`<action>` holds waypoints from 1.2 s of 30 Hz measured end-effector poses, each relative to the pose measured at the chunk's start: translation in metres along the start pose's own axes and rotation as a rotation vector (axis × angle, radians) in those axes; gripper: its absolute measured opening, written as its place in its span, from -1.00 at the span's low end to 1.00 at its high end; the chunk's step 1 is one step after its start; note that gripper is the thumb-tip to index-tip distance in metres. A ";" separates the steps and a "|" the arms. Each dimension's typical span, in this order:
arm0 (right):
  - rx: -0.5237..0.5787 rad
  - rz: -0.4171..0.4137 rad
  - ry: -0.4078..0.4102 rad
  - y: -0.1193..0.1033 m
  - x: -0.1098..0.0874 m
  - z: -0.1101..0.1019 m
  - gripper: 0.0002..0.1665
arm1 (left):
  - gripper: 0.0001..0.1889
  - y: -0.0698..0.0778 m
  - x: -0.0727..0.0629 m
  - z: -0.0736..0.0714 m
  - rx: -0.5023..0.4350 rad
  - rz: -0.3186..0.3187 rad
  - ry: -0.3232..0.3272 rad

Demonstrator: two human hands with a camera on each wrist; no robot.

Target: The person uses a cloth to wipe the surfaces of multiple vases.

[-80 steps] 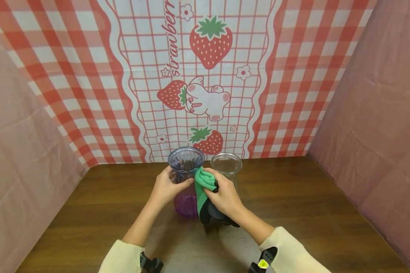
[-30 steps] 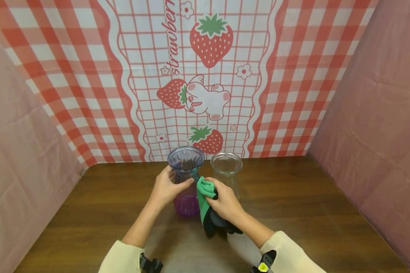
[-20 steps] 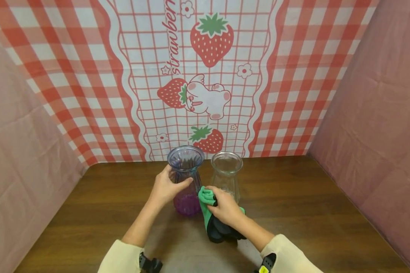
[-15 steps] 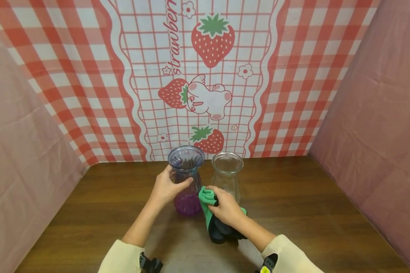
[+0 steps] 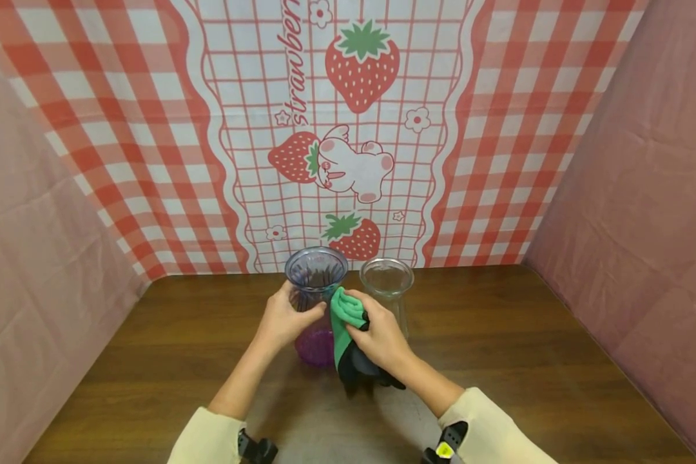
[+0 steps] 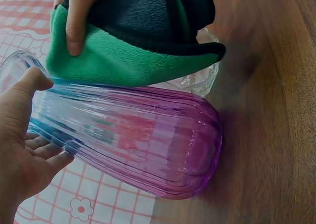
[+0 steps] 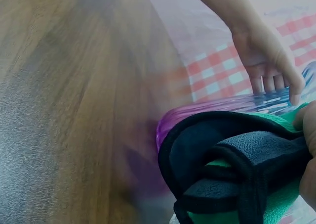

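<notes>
A ribbed glass vase (image 6: 148,135), bluish at the flared neck and purple at the base, stands upright on the table in the head view. My left hand (image 5: 284,319) grips it around the neck, thumb in front and fingers behind. My right hand (image 5: 383,332) pinches a folded cleaning cloth (image 5: 348,312), green on one face and dark grey on the other with black edging. The cloth lies along the vase's right side, and its dark end (image 7: 222,174) hangs below the hand. Part of the purple base is hidden behind the cloth.
A clear glass vase (image 5: 386,277) stands just right of the coloured one, partly hidden by my right hand. The brown wooden table (image 5: 197,335) ends at a strawberry-print checked cloth backdrop (image 5: 487,161), with pink cloth walls (image 5: 615,212) on both sides.
The right hand lowered the cloth along the vase's side, then raised it again to near the neck, close to its earliest height. The left hand and both vases have stayed in place.
</notes>
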State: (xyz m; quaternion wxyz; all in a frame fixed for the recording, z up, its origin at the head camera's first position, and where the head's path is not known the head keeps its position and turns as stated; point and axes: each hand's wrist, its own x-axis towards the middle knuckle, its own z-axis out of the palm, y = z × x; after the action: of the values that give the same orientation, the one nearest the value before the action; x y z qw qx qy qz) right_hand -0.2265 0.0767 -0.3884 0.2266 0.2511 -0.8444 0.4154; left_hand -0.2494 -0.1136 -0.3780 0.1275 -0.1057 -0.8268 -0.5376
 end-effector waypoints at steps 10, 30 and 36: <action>-0.049 0.112 -0.110 0.015 -0.016 0.007 -0.38 | -0.40 -0.001 0.001 0.000 -0.017 -0.001 -0.017; -0.034 0.068 -0.065 0.015 -0.018 0.004 -0.36 | -0.26 -0.002 0.001 0.003 -0.088 0.004 -0.014; 0.003 -0.027 -0.004 0.007 -0.006 0.000 -0.35 | -0.28 -0.002 0.001 0.003 -0.075 0.015 -0.012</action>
State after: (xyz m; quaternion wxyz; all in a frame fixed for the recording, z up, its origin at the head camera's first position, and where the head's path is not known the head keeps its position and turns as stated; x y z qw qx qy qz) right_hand -0.2268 0.0818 -0.3961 0.2302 0.2635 -0.8409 0.4130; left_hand -0.2513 -0.1118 -0.3804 0.1224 -0.1199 -0.8061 -0.5664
